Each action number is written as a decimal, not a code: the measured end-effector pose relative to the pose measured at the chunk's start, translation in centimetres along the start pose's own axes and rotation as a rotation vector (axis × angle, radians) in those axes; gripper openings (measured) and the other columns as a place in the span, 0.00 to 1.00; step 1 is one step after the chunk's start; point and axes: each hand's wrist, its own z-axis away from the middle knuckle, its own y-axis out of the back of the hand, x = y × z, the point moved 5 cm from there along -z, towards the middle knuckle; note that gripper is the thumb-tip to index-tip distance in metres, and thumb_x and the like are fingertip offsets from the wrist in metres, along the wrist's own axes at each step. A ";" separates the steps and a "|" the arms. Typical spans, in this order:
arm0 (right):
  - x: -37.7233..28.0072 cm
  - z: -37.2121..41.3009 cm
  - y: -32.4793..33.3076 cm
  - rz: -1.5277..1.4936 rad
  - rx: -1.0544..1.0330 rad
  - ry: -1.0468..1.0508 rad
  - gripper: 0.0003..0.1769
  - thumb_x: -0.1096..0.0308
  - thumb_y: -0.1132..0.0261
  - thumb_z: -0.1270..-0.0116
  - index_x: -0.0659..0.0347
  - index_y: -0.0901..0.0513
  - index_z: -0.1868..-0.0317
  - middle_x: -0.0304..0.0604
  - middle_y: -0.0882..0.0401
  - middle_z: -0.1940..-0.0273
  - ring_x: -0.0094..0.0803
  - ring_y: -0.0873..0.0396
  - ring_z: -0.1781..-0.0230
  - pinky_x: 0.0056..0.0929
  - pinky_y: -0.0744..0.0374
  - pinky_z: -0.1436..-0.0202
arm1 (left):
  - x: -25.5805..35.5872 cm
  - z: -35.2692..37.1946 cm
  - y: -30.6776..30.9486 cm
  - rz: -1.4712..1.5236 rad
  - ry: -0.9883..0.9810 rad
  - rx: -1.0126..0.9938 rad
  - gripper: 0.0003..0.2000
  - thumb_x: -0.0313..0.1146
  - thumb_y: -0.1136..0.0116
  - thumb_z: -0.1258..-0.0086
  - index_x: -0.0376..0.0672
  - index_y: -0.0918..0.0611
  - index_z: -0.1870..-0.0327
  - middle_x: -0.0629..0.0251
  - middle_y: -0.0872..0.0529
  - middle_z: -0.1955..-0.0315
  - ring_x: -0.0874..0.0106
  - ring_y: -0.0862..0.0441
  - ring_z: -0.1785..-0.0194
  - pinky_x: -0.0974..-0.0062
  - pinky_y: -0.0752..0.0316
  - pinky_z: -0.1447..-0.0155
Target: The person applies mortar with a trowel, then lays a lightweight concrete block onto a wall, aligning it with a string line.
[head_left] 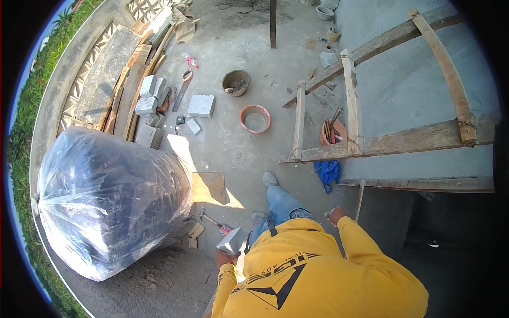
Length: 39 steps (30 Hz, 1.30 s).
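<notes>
My left hand (228, 258) grips a pale concrete block (231, 241) low beside my left hip. Its fingers wrap the near edge, and the block is tilted. Just beyond it on the floor lies a hammer (212, 218), near a pink-and-white wrapper or label (225, 230). My right hand (335, 214) hangs out to the right of my body with curled fingers. Whether anything small is inside it is hidden. A thin wooden strip (360, 200) stands to the right of that hand, apart from it.
A large plastic-wrapped bundle (111, 196) stands at left. Ahead are a round orange-rimmed basin (255, 119), a dark bucket (236, 83) and pale blocks (201, 106). A handsaw (183, 90) lies near stacked planks (130, 79). Wooden framing (382, 146) and a blue bag (327, 174) occupy the right.
</notes>
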 end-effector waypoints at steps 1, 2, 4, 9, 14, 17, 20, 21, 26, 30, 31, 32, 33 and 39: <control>-0.8 -1.2 -0.1 0.042 -0.009 0.097 0.19 0.54 0.32 0.27 0.62 0.10 0.66 0.46 0.09 0.70 0.37 0.09 0.71 0.37 0.11 0.54 | -0.3 -0.7 -0.1 0.004 0.028 0.025 0.70 0.57 0.13 0.54 0.25 0.47 0.18 0.38 0.17 0.34 0.47 0.16 0.32 0.60 0.19 0.29; -1.0 -2.9 -0.7 0.099 -0.008 0.200 0.19 0.54 0.33 0.26 0.63 0.09 0.65 0.46 0.09 0.70 0.37 0.09 0.70 0.37 0.11 0.54 | 0.1 -0.5 1.0 0.104 0.029 0.013 0.69 0.57 0.13 0.55 0.25 0.46 0.18 0.38 0.17 0.34 0.47 0.16 0.32 0.59 0.19 0.30; -0.9 -7.9 -3.1 0.225 0.013 0.411 0.21 0.53 0.34 0.26 0.64 0.09 0.62 0.47 0.08 0.68 0.38 0.08 0.68 0.38 0.11 0.52 | -0.8 -2.7 0.7 0.112 0.131 0.012 0.71 0.58 0.12 0.57 0.26 0.47 0.18 0.37 0.16 0.35 0.45 0.15 0.33 0.57 0.19 0.30; -16.4 -13.5 7.3 0.062 -0.326 0.012 0.18 0.59 0.33 0.32 0.60 0.06 0.51 0.51 0.09 0.43 0.47 0.11 0.42 0.42 0.16 0.35 | 0.1 -7.3 3.3 0.180 0.364 0.028 0.72 0.59 0.12 0.59 0.29 0.47 0.18 0.34 0.17 0.36 0.43 0.18 0.31 0.54 0.21 0.28; -31.5 -25.1 18.1 0.357 0.047 0.254 0.15 0.61 0.34 0.31 0.59 0.05 0.54 0.50 0.08 0.47 0.47 0.09 0.46 0.40 0.14 0.39 | 9.9 -12.1 11.7 0.201 0.390 0.077 0.71 0.58 0.12 0.59 0.29 0.46 0.18 0.33 0.17 0.36 0.43 0.18 0.32 0.54 0.21 0.28; -42.0 -29.7 29.1 0.438 0.029 0.638 0.16 0.61 0.38 0.28 0.59 0.06 0.53 0.49 0.08 0.47 0.50 0.10 0.47 0.44 0.15 0.38 | 16.2 -16.2 17.3 0.213 0.340 0.107 0.71 0.58 0.12 0.59 0.29 0.46 0.19 0.33 0.17 0.36 0.42 0.18 0.32 0.54 0.21 0.28; -50.0 -30.9 41.5 0.032 0.275 0.599 0.17 0.60 0.40 0.28 0.58 0.07 0.53 0.49 0.08 0.67 0.44 0.10 0.68 0.41 0.13 0.48 | 22.4 -20.6 22.9 0.212 0.275 0.131 0.70 0.57 0.12 0.59 0.28 0.46 0.19 0.33 0.17 0.37 0.42 0.18 0.32 0.54 0.21 0.28; -52.1 -31.0 45.1 -0.018 0.306 0.607 0.17 0.60 0.41 0.27 0.57 0.07 0.54 0.49 0.07 0.64 0.44 0.09 0.64 0.41 0.14 0.46 | 24.5 -22.2 24.8 0.205 0.255 0.137 0.70 0.57 0.13 0.59 0.28 0.46 0.19 0.33 0.17 0.37 0.42 0.18 0.32 0.54 0.21 0.28; -55.8 -38.0 51.1 0.119 0.500 0.578 0.16 0.60 0.41 0.26 0.54 0.07 0.53 0.49 0.09 0.44 0.50 0.14 0.43 0.45 0.16 0.37 | 33.7 -31.1 33.9 0.107 0.144 0.147 0.69 0.56 0.13 0.59 0.28 0.45 0.20 0.33 0.17 0.37 0.42 0.18 0.32 0.54 0.21 0.28; -54.3 -37.3 53.2 -0.054 0.490 0.308 0.13 0.64 0.40 0.25 0.59 0.09 0.54 0.50 0.07 0.54 0.45 0.09 0.54 0.41 0.13 0.45 | 40.7 -39.2 41.9 0.001 0.059 0.155 0.68 0.55 0.13 0.59 0.27 0.45 0.21 0.32 0.17 0.37 0.42 0.18 0.32 0.54 0.22 0.28; -51.3 -39.4 51.0 -0.110 0.470 0.260 0.13 0.65 0.40 0.24 0.60 0.10 0.54 0.49 0.07 0.57 0.43 0.08 0.58 0.40 0.12 0.48 | 42.3 -40.8 44.1 -0.022 0.044 0.156 0.68 0.55 0.13 0.59 0.27 0.45 0.21 0.32 0.17 0.37 0.41 0.18 0.32 0.54 0.22 0.28; -50.2 -38.7 50.0 -0.288 0.366 0.131 0.12 0.66 0.40 0.23 0.61 0.10 0.55 0.49 0.07 0.60 0.40 0.08 0.62 0.39 0.12 0.53 | 43.7 -42.3 46.2 -0.044 0.028 0.155 0.68 0.55 0.13 0.59 0.27 0.45 0.21 0.32 0.17 0.37 0.41 0.18 0.32 0.54 0.22 0.28; -49.0 -37.9 48.8 -0.455 0.285 -0.013 0.12 0.66 0.40 0.23 0.63 0.10 0.55 0.48 0.07 0.63 0.37 0.08 0.67 0.37 0.11 0.58 | 45.5 -43.8 48.3 -0.062 0.009 0.159 0.68 0.55 0.13 0.59 0.27 0.44 0.21 0.32 0.17 0.37 0.41 0.18 0.32 0.54 0.22 0.28; -44.1 -32.2 40.8 -0.860 0.188 -0.421 0.17 0.64 0.37 0.24 0.68 0.09 0.65 0.49 0.07 0.68 0.34 0.08 0.71 0.34 0.10 0.60 | 55.0 -51.8 60.9 -0.130 -0.127 0.266 0.67 0.54 0.13 0.59 0.26 0.44 0.22 0.31 0.17 0.38 0.41 0.18 0.33 0.54 0.22 0.28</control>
